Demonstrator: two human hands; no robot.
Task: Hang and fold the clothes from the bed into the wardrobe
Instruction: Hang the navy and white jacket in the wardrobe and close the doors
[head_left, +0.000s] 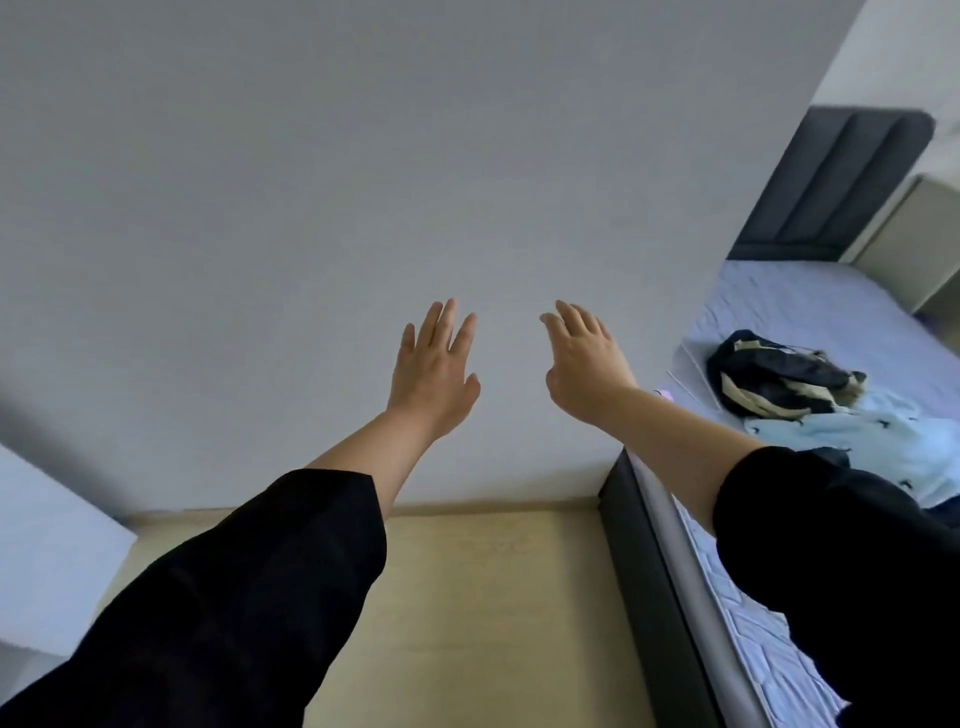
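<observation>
My left hand (435, 371) and my right hand (584, 364) are stretched out in front of me toward a plain grey wall, fingers straight, holding nothing. Both arms wear black sleeves. To the right lies the bed (810, 306) with a pale lilac cover. A dark navy and cream garment (779, 382) sits bunched on it. Next to that garment, nearer to me, lies a light blue garment (872, 441) with small dark prints, partly hidden by my right sleeve. No wardrobe shows in this view.
The bed has a dark grey frame (644, 561) and a dark padded headboard (836, 182). Beige floor (493, 597) runs between the wall (363, 156) and the bed. A pale surface (47, 545) stands at the left edge. A light cabinet (914, 234) sits beside the headboard.
</observation>
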